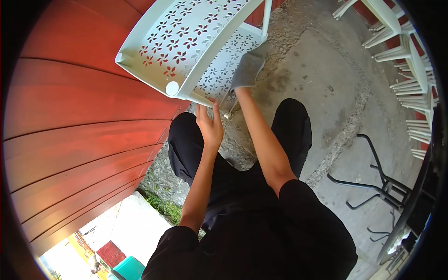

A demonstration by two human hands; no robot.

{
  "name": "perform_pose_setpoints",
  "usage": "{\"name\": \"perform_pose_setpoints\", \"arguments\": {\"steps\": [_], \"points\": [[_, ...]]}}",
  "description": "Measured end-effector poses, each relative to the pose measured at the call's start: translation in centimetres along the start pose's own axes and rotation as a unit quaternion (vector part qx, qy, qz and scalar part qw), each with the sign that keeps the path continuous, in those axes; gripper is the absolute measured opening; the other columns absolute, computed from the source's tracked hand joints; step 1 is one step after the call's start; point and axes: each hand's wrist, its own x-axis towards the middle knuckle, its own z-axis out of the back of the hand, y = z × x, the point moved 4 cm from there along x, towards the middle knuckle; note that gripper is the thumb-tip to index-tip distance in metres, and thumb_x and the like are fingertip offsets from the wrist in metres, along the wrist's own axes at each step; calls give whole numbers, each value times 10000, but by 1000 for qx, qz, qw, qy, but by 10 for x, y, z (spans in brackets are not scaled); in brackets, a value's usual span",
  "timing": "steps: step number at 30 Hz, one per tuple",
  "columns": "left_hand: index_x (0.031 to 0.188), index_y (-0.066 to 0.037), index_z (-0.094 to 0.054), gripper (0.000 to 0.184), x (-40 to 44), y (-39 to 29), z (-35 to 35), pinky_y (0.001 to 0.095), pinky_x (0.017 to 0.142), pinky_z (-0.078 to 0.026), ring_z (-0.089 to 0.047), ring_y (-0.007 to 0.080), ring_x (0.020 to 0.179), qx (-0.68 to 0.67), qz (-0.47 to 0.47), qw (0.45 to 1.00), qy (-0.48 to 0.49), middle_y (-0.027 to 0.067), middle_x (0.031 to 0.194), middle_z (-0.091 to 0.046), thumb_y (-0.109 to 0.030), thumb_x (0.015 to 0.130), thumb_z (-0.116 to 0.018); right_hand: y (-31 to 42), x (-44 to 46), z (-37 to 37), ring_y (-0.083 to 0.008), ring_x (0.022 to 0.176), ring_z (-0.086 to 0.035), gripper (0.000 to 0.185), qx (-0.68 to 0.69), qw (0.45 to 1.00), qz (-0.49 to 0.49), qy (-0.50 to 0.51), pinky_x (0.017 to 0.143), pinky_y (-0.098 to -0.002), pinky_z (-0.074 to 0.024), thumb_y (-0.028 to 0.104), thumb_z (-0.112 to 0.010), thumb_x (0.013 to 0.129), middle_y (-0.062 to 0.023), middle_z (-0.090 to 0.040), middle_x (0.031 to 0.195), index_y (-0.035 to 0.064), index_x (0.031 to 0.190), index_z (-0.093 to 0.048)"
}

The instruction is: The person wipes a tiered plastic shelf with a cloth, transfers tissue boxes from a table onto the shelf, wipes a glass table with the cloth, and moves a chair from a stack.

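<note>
A white plastic shelf rack (186,44) with flower-shaped cut-outs stands in front of me; its upper and lower tiers show. My left hand (210,127) is closed around the near post (199,99) below the upper tier, thumb on one side and fingers on the other. A grey cloth (250,66) covers my right hand (241,90), which is at the side edge of the lower shelf (223,63). Only the wrist end of that hand shows; its fingers are hidden in the cloth.
A red plank wall (84,102) rises at the left, close to the rack. Stacked white plastic chairs (410,60) stand at the far right. Black metal legs (380,186) reach over the concrete floor (322,79). Green weeds (163,206) grow by the wall.
</note>
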Motion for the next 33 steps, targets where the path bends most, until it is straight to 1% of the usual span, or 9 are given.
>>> {"name": "perform_pose_setpoints", "arguments": {"steps": [4,6,11,13,16,20,23,27,33], "points": [[1112,69,-568,125,3,12,3,402,936,-514,-609,248,1020,-12,-3,1000,-8,174,1091,-595,5,1007,-542,46,-87,10,-364,1159,-548,372,-69,997,-16,26,1032,-475,-414,269,-410,1036,-228,-581,1218,-18,1208,-572],[1054,48,-588,108,9,22,7,426,858,-475,-602,355,932,-42,-2,998,-54,190,996,-611,-6,962,-592,62,-135,1,-370,1080,-580,335,-148,963,64,215,945,-474,-446,281,-428,1034,-204,-613,1162,15,1139,-603],[1082,50,-576,104,14,36,19,375,901,-496,-597,241,972,-11,7,1000,-20,146,1023,-601,-10,998,-565,46,-199,-45,-234,1077,-539,276,347,921,-48,172,995,-356,-437,237,-540,1011,-113,-542,1139,13,1172,-545],[1077,47,-575,99,14,38,19,374,892,-497,-594,243,968,-16,4,1000,-9,146,1023,-601,-12,999,-566,83,-132,-2,-208,1039,-525,190,-145,977,-12,155,961,-340,-443,169,-506,1017,-84,-510,1068,9,1116,-533],[1042,37,-587,96,16,34,20,408,848,-475,-598,356,926,-43,1,999,-14,188,996,-613,-23,968,-603,66,-40,2,-233,977,-530,160,-167,978,19,-122,846,-361,-451,121,-506,994,-112,-505,1018,-37,1021,-504],[1039,45,-580,94,15,29,19,416,831,-472,-588,360,907,-39,-6,999,-12,189,994,-602,-20,972,-595,26,52,25,-295,962,-547,173,79,985,27,-150,888,-384,-425,143,-507,952,-149,-544,932,-2,989,-593],[1052,47,-578,105,14,24,16,427,829,-469,-584,362,899,-24,-11,1000,-11,195,1001,-594,-27,979,-587,37,67,35,-281,823,-585,184,-292,901,228,-224,719,-422,-454,94,-506,929,-149,-579,819,-18,801,-573],[1065,46,-577,114,17,13,18,449,868,-453,-572,371,940,26,-20,999,14,204,1025,-587,-43,994,-563,21,-2,0,-357,1132,-536,261,-161,980,67,-95,1011,-425,-421,197,-511,972,-215,-592,1143,-11,1102,-601],[1279,67,-511,349,15,-2,24,466,1040,-384,-485,423,1201,37,-19,997,69,254,1277,-494,-118,992,-587,82,-158,17,-326,1076,-578,270,59,988,55,134,968,-442,-455,212,-528,994,-155,-611,1131,27,1181,-589]]}}
